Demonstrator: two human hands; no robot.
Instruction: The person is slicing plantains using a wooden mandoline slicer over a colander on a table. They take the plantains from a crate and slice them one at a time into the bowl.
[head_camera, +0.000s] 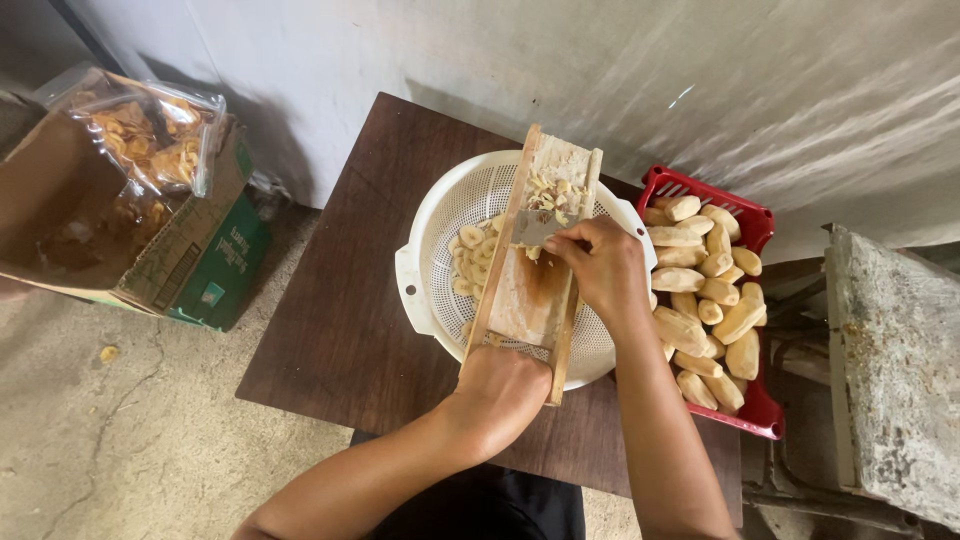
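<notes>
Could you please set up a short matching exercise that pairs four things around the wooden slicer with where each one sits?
Things:
1. wooden slicer
2. peeled bananas
3. banana slices
4. bag of chips

Places:
a. in the red crate
b. in the cardboard box on the floor
c. across the white colander, steadied by the left hand
d. inside the colander, beneath the slicer

The right hand presses a piece against the slicer.

Pairs: 1-c, 2-a, 3-d, 4-b

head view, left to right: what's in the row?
Cardboard box with a bag of chips → dark wooden table → white colander → wooden slicer board → red basket of peeled bananas → grey slab.
</notes>
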